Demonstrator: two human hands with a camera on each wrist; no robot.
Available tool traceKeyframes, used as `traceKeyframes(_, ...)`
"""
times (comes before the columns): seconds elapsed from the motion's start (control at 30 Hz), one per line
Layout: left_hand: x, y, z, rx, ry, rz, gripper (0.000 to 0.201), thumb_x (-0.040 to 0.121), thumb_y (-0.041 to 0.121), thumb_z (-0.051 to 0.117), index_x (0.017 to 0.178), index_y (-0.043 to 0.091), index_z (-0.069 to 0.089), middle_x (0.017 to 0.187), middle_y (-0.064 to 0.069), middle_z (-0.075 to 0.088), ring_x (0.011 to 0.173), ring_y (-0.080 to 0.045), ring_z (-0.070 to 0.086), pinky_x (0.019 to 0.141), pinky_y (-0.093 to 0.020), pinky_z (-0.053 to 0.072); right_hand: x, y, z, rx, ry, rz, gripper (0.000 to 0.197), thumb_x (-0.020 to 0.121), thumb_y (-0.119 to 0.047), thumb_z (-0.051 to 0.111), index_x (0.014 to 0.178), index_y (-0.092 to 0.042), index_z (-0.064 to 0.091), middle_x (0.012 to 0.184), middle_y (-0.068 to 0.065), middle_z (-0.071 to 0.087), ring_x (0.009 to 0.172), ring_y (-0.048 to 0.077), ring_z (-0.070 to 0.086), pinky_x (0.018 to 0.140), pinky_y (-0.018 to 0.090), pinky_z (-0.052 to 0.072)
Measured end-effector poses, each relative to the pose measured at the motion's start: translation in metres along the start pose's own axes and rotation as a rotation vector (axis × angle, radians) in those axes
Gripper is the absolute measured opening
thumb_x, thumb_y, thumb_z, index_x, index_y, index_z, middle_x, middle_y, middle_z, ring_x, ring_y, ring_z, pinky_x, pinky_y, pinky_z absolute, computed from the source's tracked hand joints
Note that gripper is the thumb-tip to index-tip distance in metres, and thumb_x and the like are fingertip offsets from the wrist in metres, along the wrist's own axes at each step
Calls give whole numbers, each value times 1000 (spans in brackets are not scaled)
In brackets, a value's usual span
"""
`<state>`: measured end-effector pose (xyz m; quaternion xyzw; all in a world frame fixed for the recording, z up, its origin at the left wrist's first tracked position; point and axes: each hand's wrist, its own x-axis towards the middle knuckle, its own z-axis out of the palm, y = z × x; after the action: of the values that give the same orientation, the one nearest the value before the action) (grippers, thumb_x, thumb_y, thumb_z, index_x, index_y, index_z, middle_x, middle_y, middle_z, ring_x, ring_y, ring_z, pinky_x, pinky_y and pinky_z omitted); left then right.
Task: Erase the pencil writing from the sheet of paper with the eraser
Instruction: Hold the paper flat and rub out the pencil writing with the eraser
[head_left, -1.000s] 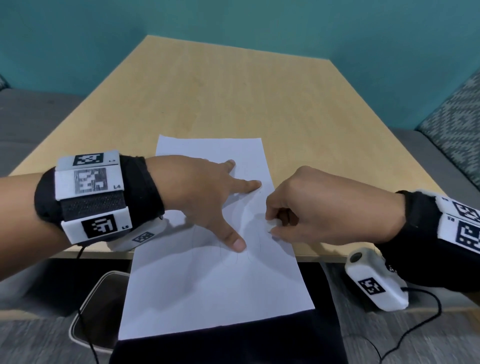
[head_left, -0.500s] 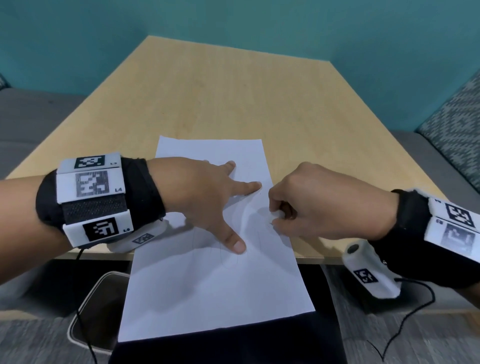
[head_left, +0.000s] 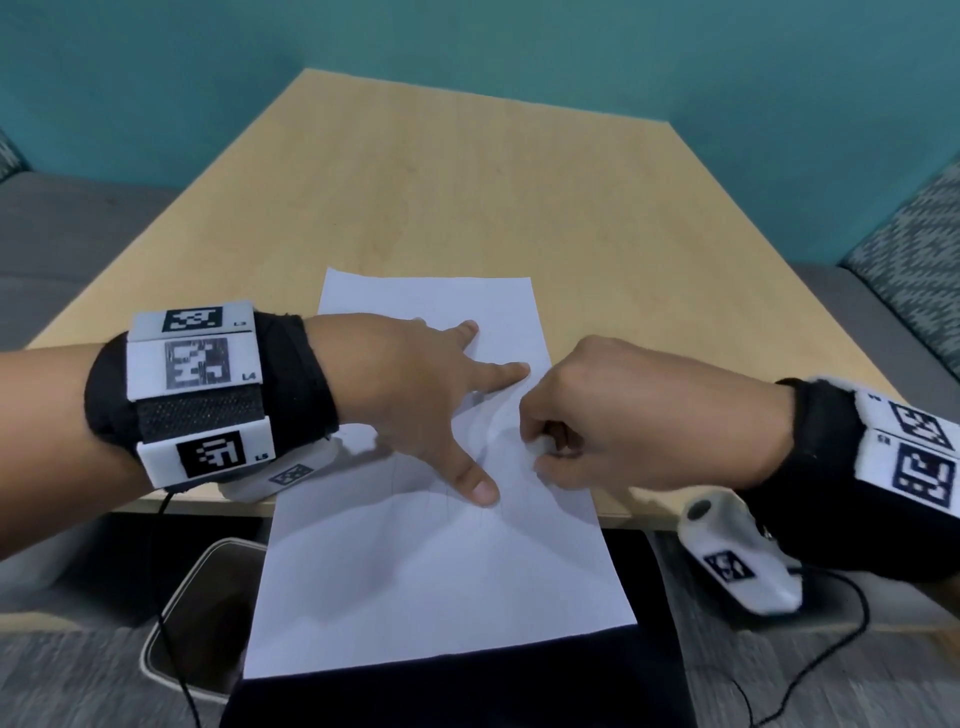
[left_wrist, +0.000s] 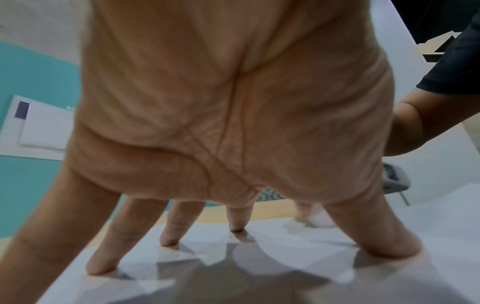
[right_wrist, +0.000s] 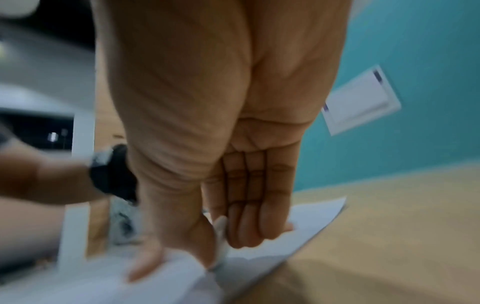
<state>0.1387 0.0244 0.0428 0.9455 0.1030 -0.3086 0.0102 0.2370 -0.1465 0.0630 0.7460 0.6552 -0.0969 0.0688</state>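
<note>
Where the faint pencil writing (head_left: 462, 499) runs across the middle of the sheet of paper (head_left: 441, 587), the eraser (head_left: 540, 446) is pressed down, a small white piece pinched between the thumb and curled fingers of the right hand (head_left: 613, 431). The sheet is laid lengthwise on the near part of the counter (head_left: 467, 197), with its near end hanging past the counter's edge. To the left of the eraser, the sheet is pinned by the left hand (head_left: 410, 395), whose fingers (left_wrist: 103, 261) are spread wide and planted on their tips, the thumb nearest and the forefinger just beside the right knuckles. Between the two hands the paper is seen to be slightly buckled. From here, a crease or tear is judged the main risk: it would be caused by a stroke pushed toward the pinning fingers, since the paper is bunched there. The unsupported near end could also be dragged or folded if the pressure of the left hand were eased. Below the counter's near edge, on the left, a bin (head_left: 187, 618) is visible.
</note>
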Motion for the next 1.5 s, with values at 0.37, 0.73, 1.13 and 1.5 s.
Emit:
traceKeyframes(0.37, 0, -2, 0, -27, 8, 4, 129, 53, 104, 61, 151, 72, -17, 176, 10, -17, 153, -32, 31, 109, -50, 47, 2, 16, 2, 54, 39, 7, 13, 91, -36, 63, 87, -27, 71, 69, -6, 64, 65, 12, 58, 64, 39, 54)
traceKeyframes(0.73, -2, -1, -2, -4, -2, -3, 129, 53, 104, 60, 152, 70, -15, 176, 10, -14, 143, -31, 47, 104, -48, 51, 5, 6, 5, -29, 55, 18, 22, 92, -33, 59, 74, -21, 59, 64, -1, 57, 60, 18, 55, 59, 44, 53)
traceKeyframes(1.13, -3, 1, -3, 21, -3, -11, 127, 55, 103, 60, 152, 70, -14, 175, 11, -18, 152, -32, 37, 108, -51, 48, 6, -9, 6, -71, 53, -43, 25, 94, -31, 57, 72, -20, 56, 63, -2, 54, 58, 24, 55, 57, 42, 51)
traceKeyframes(1.5, -2, -1, -2, -7, 4, 2, 126, 53, 104, 60, 150, 72, -14, 176, 9, -16, 150, -32, 41, 109, -50, 48, 9, 1, 3, -44, 63, -1, 21, 94, -36, 60, 81, -20, 64, 66, -2, 61, 63, 21, 58, 61, 43, 53)
